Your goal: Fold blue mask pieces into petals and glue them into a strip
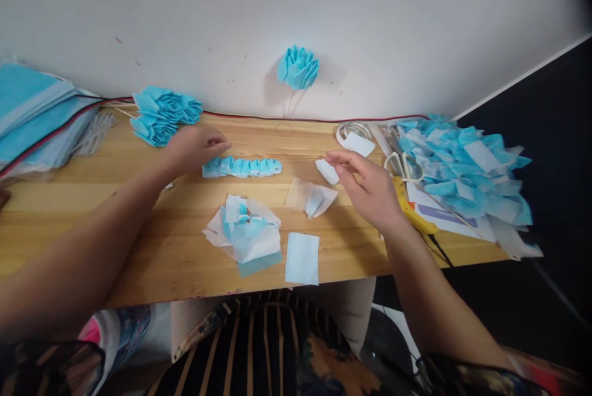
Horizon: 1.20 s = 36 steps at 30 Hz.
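My left hand, its fingers curled in and nothing visible in them, hovers at the left end of a row of blue folded petals. These petals look made of face-mask cloth and lie in a line on the table. On the right, my right hand has its thumb and fingers apart. Its fingertips are beside a small pale blue petal piece, and I cannot tell whether they touch it. Below are a thin whitish scrap, a flat light blue rectangle and a loose heap of cloth pieces.
A blue cloth flower stands on a stick against the wall. More blue flowers and stacked masks are at left. At right are scissors, a yellow glue gun, a coiled white cable and a big petal pile.
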Motion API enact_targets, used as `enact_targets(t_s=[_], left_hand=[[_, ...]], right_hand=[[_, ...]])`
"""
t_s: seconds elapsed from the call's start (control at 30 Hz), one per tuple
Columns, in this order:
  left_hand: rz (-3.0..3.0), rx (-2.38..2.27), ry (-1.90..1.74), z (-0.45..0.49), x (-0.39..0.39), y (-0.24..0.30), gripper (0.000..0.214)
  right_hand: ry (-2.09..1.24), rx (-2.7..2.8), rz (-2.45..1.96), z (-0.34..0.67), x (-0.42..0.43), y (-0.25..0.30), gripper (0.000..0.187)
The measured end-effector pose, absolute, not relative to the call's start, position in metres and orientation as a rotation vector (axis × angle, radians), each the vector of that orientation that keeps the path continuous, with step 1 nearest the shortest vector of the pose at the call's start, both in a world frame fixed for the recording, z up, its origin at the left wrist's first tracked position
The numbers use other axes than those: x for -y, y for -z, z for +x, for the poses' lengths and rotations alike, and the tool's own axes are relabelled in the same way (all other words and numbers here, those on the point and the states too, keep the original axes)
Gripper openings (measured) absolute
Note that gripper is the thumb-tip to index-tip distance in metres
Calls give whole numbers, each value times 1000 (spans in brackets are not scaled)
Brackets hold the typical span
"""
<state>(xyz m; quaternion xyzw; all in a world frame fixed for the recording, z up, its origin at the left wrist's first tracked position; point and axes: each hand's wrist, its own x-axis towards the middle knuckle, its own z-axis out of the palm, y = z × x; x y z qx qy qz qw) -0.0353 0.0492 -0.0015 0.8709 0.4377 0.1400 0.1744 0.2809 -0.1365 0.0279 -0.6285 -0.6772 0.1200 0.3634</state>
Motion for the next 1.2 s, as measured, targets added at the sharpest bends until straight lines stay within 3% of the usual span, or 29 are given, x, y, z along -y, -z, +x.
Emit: enact_targets(t_s=[0.17, 0.33, 0.47, 0.57, 0.73, 0.87, 0.97, 1.03, 1.2], left_hand=[[2533, -1232, -667, -26, -29, -17, 36], [2498, -908, -665, -13, 12, -45, 32], [2528, -494, -309, -5, 40, -52, 27], [2535, -348, -61, -9, 55, -50, 32], [2635, -558, -53, -27, 82, -33, 71], [2644, -730, -98, -30, 98, -12, 61], [2604, -851, -209, -26, 98, -1, 37], [2526, -941, -306, -24, 93, -1, 31], [2299, -1125, -461, -23, 86, -15, 36]], right_hand=[[-177, 1708, -1746, 298, 177, -12, 26], [-100, 1988, -1672, 295, 190, 0, 28], [-53, 2242, -1568, 292, 181, 9, 39], [-89, 2244, -1552, 290, 168, 12, 22], [-400, 1874, -1561, 283, 153, 1, 14], [-596, 1469, -1557, 282, 146, -2, 20], [-615, 1399, -1576, 289, 140, 6, 25], [-529, 1482, -1695, 293, 139, 8, 27], [33, 1735, -1837, 292, 168, -6, 57]])
